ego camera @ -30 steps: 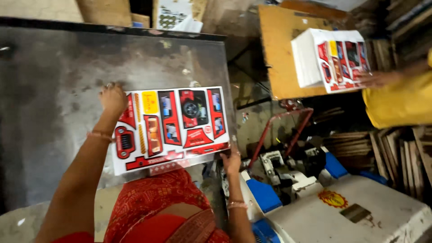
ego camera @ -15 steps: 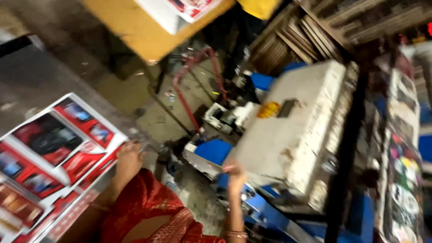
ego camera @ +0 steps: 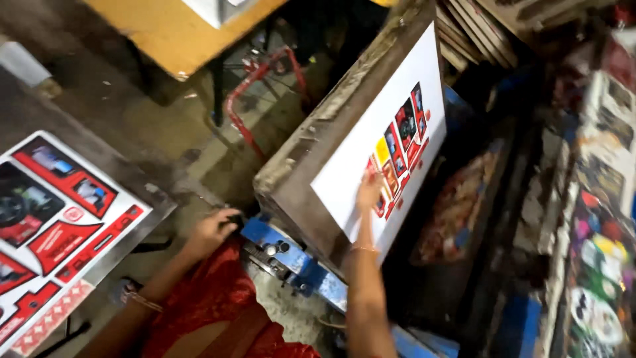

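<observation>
The floor (ego camera: 199, 139) here is bare, stained concrete, dusty and littered with scraps, and everything crowds in close around the person in the red garment. Up beyond the left hand (ego camera: 211, 232) stands a yellow-topped table (ego camera: 172, 30) with a bent red metal frame (ego camera: 255, 93) beside its leg. That hand is curled loosely, resting at the near end of the blue machine base (ego camera: 291, 258); whether it grips anything there I cannot tell, since its fingers are turned away. Off to its outer side lies a printed sheet (ego camera: 53, 225) of red and black shapes on a grey metal table (ego camera: 142, 182), cut off by the edge of view. The right hand (ego camera: 368, 193) is raised with its fingers spread flat against a white printed card (ego camera: 391, 146), which sits tilted on the lifted grey platen (ego camera: 318, 146) of the machine; the card's coloured red, yellow and black panels lie directly under and just above the fingertips. Beyond that hand, stacked wooden boards (ego camera: 477, 26) lean in the dark corner. To its far side, a rack of colourful printed sheets (ego camera: 596, 219) runs down the edge, badly blurred. The hollow beneath the platen is too dark to read.
</observation>
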